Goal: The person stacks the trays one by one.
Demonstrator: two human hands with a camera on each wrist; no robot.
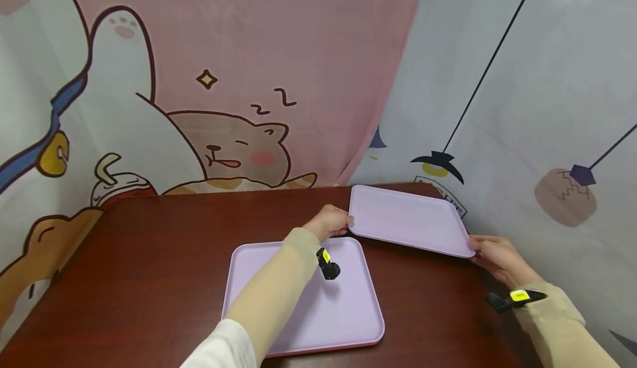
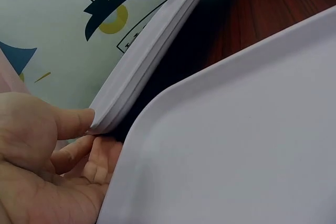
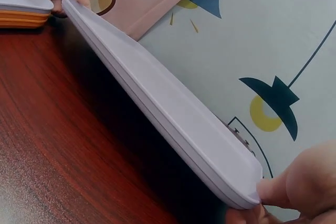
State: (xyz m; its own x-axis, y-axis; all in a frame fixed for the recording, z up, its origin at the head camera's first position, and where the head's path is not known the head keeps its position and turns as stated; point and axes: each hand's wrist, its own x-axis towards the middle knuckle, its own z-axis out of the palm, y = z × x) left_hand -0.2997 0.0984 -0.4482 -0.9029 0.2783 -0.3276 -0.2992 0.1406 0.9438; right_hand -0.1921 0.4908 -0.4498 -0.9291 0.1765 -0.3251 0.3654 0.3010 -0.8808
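A pale lilac rectangular tray [image 1: 408, 218] is held by its two ends above the far right of the table. My left hand [image 1: 328, 221] pinches its left end, thumb on top and fingers beneath, as the left wrist view shows. At the opposite end, the right hand [image 1: 502, 257] grips the corner between thumb and fingers. In the right wrist view the held tray's edge [image 3: 157, 114] shows two layers, like stacked trays. Another lilac tray [image 1: 338, 301] lies under my left forearm, on top of orange trays [image 3: 23, 18] whose edges show in the right wrist view.
The dark red-brown wooden table [image 1: 149, 268] spreads left of the stack. Behind it hangs a cartoon-printed curtain [image 1: 318, 36], pink in the middle and pale grey on the right, close to the table's back and right edges.
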